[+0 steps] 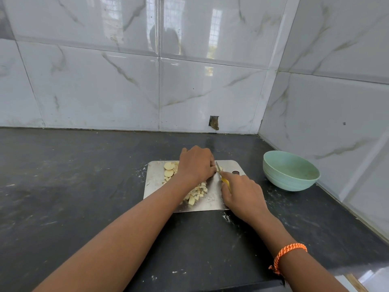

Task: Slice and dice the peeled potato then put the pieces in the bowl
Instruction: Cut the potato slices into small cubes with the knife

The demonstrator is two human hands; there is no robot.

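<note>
Now R hand [242, 192] grips knife [223, 178], L hand [196, 163] curled over potato.

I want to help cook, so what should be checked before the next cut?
1. Right hand grips the knife: ok.
2. Left hand holds down the piece being cut: cannot tell, the hand hides it.
3. Left fingertips clear of the blade: cannot tell, they are very near it.
4. Board lies flat on the counter: ok.
5. Slices left to dice: ok, some wait at the far left.
6. Bowl within reach, right of the board: ok.
</note>
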